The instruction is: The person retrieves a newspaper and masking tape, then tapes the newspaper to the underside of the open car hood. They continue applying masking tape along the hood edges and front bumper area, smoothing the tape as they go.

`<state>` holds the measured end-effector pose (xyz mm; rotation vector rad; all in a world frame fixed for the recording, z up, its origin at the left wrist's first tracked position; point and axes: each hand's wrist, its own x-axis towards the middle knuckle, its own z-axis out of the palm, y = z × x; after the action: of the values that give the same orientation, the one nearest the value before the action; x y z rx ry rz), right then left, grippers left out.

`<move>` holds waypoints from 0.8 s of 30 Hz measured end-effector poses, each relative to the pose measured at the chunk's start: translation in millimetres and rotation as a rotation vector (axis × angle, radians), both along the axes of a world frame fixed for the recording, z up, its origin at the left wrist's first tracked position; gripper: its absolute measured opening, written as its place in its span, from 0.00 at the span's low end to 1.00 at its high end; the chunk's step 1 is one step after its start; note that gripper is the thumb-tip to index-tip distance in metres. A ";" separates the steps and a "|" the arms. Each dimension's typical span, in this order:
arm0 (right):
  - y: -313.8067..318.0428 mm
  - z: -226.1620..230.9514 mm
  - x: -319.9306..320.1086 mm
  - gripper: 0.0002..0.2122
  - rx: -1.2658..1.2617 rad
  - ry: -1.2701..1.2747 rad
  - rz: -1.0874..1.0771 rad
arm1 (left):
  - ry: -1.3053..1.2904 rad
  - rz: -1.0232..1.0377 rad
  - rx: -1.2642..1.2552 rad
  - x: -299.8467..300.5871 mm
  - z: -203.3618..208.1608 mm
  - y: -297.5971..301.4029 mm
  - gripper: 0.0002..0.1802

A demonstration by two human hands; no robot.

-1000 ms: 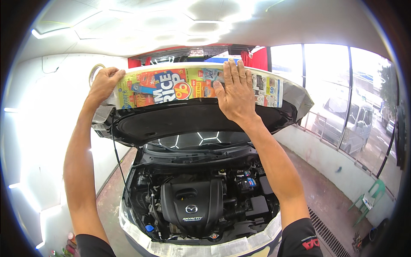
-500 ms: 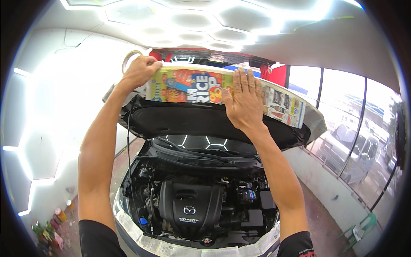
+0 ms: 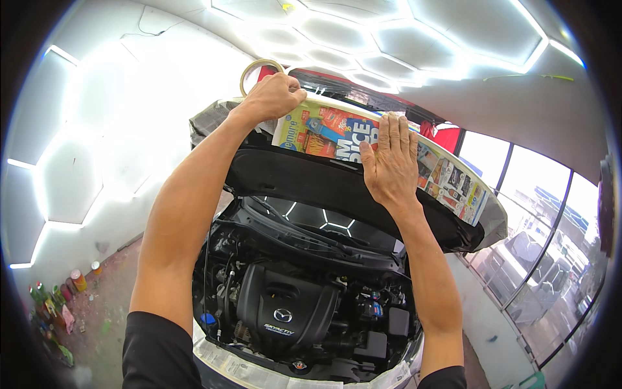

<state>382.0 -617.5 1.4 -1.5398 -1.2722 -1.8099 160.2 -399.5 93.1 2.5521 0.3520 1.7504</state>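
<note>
The raised car hood (image 3: pixel 291 174) stands before me, its black underside showing. Along its upper edge lies a colourful newspaper sheet (image 3: pixel 324 133) under a pale strip of tape. My right hand (image 3: pixel 393 162) rests flat on this sheet, fingers together and stretched out, thumb apart. At the sheet's upper left corner, my left hand (image 3: pixel 269 98) is closed with its fingertips at the hood edge. A roll of masking tape (image 3: pixel 243 76) shows behind that hand and appears held in it; the grip itself is hidden. Another newspaper piece (image 3: pixel 453 185) covers the edge right of my right hand.
Below the hood is the open engine bay with a black engine cover (image 3: pixel 285 305). Masking paper (image 3: pixel 240 363) lines the car's front edge. Bottles and cans (image 3: pixel 55 298) stand on the floor at left. Glass panes (image 3: pixel 518 240) are at right, a lit white wall at left.
My view has tilted and shifted, so the hood appears further right and more slanted. My right hand has slid a little left on the newspaper, covering a round printed mark. The left stays near the sheet's corner.
</note>
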 end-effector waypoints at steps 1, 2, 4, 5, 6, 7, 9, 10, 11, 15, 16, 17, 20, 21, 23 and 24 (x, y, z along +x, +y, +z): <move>2.4 -0.8 -1.2 0.35 -0.004 -0.001 0.002 | 0.009 -0.005 0.003 -0.5 -1.4 -0.2 0.26; 4.7 -1.5 -2.1 0.35 -0.008 -0.002 0.004 | 0.025 -0.004 -0.014 -1.2 -2.3 -0.4 0.25; 8.0 -1.3 -4.5 0.35 -0.009 -0.009 -0.001 | 0.055 -0.005 -0.044 -2.9 -1.9 -2.7 0.23; 8.9 -0.3 -5.8 0.35 -0.007 -0.016 -0.009 | 0.047 -0.004 -0.039 -3.6 -1.7 -4.7 0.22; 10.0 0.6 -7.0 0.36 -0.005 -0.022 -0.016 | 0.038 -0.004 -0.035 -4.0 -2.1 -6.4 0.22; 11.3 1.2 -8.0 0.36 -0.002 -0.029 -0.018 | 0.031 -0.003 -0.032 -3.8 -2.7 -6.4 0.22; 14.1 2.2 -9.6 0.36 0.003 -0.043 -0.022 | 0.044 0.003 -0.006 -4.1 -2.3 -5.4 0.23; 14.9 2.8 -11.0 0.35 0.002 -0.043 -0.013 | 0.050 0.007 0.009 -4.2 -1.7 -4.7 0.24; 15.7 3.4 -12.6 0.35 0.002 -0.043 -0.004 | 0.040 -0.003 0.018 -3.8 -1.8 -4.1 0.24; 21.9 6.2 -21.9 0.36 -0.013 -0.046 0.009 | 0.017 -0.024 0.050 -3.0 -3.2 -1.7 0.24; 25.0 6.8 -25.0 0.35 -0.018 -0.040 0.018 | 0.017 -0.020 0.058 -3.5 -3.6 -1.5 0.24; 28.3 7.8 -28.4 0.35 -0.023 -0.033 0.027 | 0.009 -0.010 0.060 -3.8 -4.2 -1.5 0.24; 39.8 9.5 -38.6 0.35 -0.037 -0.028 0.049 | 0.024 0.023 0.009 -2.1 -4.9 -4.8 0.22; 45.2 9.8 -42.5 0.35 -0.042 -0.029 0.056 | 0.055 0.043 -0.046 -3.1 -2.6 -5.5 0.22; 57.1 12.3 -52.1 0.35 -0.037 -0.039 0.106 | 0.070 0.078 -0.129 -4.2 2.0 -12.3 0.22; 64.1 13.6 -57.4 0.34 -0.035 -0.044 0.132 | 0.055 0.096 -0.159 -3.5 2.8 -16.1 0.23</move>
<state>324.6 -553.4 15.0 -1.4063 -1.3987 -1.7554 156.6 -415.6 96.0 2.5128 0.6001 1.6112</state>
